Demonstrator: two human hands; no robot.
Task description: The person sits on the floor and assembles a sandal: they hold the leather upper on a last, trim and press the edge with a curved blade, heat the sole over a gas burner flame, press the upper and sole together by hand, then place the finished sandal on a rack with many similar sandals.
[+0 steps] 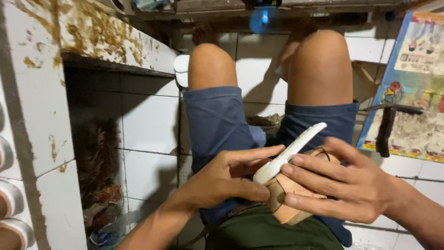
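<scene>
White tiled floor (259,69), 2 hands (222,178) (344,183) gripping 1 white tool (289,153), 1 tan leather piece (293,196)

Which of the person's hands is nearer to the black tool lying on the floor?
Right. The right hand is just below-left of the black tool; the left hand sits farther off, beyond the white tool.

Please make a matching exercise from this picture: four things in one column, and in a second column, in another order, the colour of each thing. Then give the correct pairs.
Things:
1. Tool under the right hand
2. Shorts
3. Piece that the left hand steadies
4. Shirt

Colours:
A. tan
B. dark green
C. white
D. blue

Pairs: 1-C, 2-D, 3-A, 4-B
</scene>
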